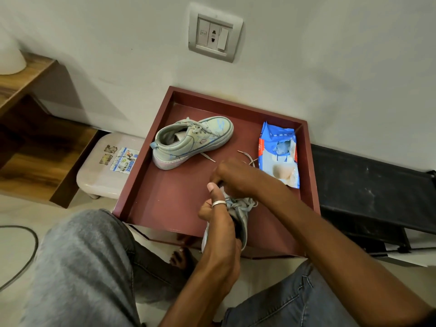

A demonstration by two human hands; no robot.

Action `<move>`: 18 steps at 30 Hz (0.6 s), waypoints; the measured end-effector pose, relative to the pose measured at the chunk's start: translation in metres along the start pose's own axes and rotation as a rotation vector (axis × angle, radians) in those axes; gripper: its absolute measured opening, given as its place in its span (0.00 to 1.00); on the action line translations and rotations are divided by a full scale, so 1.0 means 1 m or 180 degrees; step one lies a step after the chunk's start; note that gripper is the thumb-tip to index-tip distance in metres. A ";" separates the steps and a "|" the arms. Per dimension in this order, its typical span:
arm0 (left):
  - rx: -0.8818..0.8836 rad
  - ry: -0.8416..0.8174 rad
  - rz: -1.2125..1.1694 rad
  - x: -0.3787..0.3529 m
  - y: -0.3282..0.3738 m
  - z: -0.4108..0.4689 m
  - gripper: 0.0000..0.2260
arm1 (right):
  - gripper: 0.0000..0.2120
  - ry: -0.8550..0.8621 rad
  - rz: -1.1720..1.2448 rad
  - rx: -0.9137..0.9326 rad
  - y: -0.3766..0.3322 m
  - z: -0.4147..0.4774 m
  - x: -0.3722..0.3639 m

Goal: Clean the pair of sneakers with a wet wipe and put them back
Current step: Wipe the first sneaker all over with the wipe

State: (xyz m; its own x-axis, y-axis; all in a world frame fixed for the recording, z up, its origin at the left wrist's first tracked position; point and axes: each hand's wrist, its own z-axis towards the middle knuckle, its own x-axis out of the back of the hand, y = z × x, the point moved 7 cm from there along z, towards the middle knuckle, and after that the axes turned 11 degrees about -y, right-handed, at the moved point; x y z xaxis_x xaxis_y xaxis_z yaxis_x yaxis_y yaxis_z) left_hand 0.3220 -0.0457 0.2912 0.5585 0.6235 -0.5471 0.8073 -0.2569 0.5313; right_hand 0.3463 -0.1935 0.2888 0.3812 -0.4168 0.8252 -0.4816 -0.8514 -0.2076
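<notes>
Left hand (219, 223) grips a sneaker (243, 214) over the red tray's (165, 197) near edge, and the right hand (233, 178) curls round its toe. The second sneaker (191, 142) lies in the tray at 11 o'clock from the hands, the wipe pack (278, 152) at 2 o'clock.

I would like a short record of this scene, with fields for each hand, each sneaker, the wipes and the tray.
left hand: grips the held sneaker
right hand: fingers curled at that sneaker's upper end; a wipe in it cannot be seen
held sneaker: above the tray's near edge, laces loose
other sneaker: on the tray, far left part, no hand on it
wipe pack: on the tray's right side, flap open
tray: red, against the wall
</notes>
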 end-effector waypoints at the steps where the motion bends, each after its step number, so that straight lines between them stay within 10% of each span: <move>1: -0.0022 0.0022 -0.0035 -0.001 0.001 -0.001 0.49 | 0.14 0.0061 0.0024 0.0034 0.005 0.000 0.007; 11: -0.0023 -0.0041 -0.0150 -0.006 0.001 0.002 0.40 | 0.11 0.1609 0.1174 -0.2015 0.068 -0.073 -0.008; 18: 0.0014 -0.0310 -0.0172 -0.011 0.008 -0.003 0.48 | 0.08 0.1889 0.1981 -0.2319 0.023 -0.113 -0.063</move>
State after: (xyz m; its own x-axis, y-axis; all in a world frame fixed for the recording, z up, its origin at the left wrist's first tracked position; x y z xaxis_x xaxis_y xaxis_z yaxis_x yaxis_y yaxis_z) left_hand 0.3214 -0.0522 0.3031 0.5299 0.5618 -0.6352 0.8374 -0.2283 0.4967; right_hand 0.2222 -0.1504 0.2915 -0.4281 -0.3213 0.8447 -0.8769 -0.0785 -0.4743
